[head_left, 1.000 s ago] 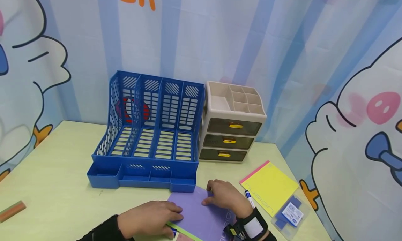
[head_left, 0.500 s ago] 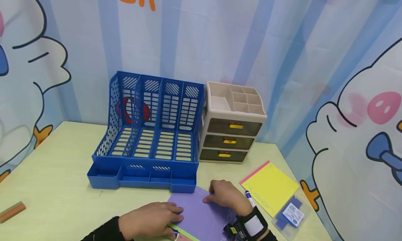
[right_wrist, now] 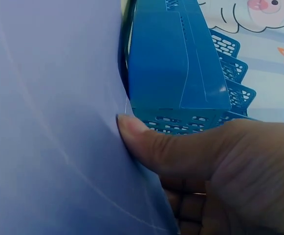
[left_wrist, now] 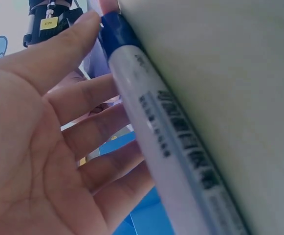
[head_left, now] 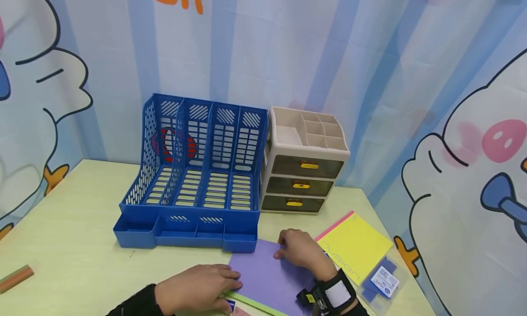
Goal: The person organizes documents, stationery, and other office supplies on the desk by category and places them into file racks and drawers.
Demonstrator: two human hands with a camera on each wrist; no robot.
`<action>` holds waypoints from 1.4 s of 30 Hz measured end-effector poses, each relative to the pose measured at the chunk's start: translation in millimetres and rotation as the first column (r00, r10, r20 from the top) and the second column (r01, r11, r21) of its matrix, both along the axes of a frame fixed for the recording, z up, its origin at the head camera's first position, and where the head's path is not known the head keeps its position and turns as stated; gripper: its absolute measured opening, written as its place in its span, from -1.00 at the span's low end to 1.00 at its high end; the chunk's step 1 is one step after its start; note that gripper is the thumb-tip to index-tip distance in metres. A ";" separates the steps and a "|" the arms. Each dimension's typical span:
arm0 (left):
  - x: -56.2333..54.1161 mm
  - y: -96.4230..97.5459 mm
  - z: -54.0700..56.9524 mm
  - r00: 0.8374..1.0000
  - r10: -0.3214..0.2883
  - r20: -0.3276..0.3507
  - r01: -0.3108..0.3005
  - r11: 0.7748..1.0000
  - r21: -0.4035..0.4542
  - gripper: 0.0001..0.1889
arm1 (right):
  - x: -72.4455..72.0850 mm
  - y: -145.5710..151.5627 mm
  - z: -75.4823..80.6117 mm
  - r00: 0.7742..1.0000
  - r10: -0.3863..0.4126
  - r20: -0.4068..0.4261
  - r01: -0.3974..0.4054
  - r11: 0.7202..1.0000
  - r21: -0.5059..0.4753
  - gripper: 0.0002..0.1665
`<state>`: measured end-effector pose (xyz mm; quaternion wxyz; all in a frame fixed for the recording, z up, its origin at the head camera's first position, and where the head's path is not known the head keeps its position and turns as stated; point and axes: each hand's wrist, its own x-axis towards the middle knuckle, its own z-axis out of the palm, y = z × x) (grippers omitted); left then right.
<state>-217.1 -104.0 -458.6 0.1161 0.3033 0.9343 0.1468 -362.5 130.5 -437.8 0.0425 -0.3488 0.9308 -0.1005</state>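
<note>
Pinching the purple booklet with my right grip, left grip loose, I now have it farther right, fronting the blue rack, seemingly easier to lift.

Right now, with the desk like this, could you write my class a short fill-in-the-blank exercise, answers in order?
1. The right hand pinches the edge of the ____ notebook.
2. The drawer unit has ____ drawers.
3. The drawer handles are ____.
4. In the head view, the blue rack stands to the ____ of the drawer unit.

Missing words: purple; three; yellow; left.
</note>
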 end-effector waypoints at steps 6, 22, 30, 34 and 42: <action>0.1 -3.5 0.7 0.999 -0.023 -0.033 0.023 1.000 -0.001 -0.47 | -1.4 1.4 3.8 0.998 -0.004 -0.059 0.003 1.000 -0.015 -0.72; 1.1 -4.4 1.2 0.998 -0.049 -0.047 0.049 0.999 -0.009 -0.47 | -3.0 7.1 10.0 0.988 -0.041 -0.150 0.042 0.999 0.002 -0.74; 3.2 -3.0 2.1 1.000 -0.010 -0.027 0.009 1.000 -0.028 -0.46 | -6.5 19.7 21.6 0.987 -0.063 -0.150 0.067 0.997 0.023 -0.77; 3.3 -2.7 1.6 0.999 -0.003 -0.033 0.002 0.999 -0.033 -0.46 | -8.7 32.0 34.1 0.975 -0.127 -0.182 0.116 0.991 -0.071 -0.80; 1.9 -2.7 5.1 0.996 0.055 -0.068 -0.055 0.998 -0.008 -0.41 | -8.4 43.8 54.9 0.963 -0.208 -0.173 0.167 0.960 -0.225 -0.82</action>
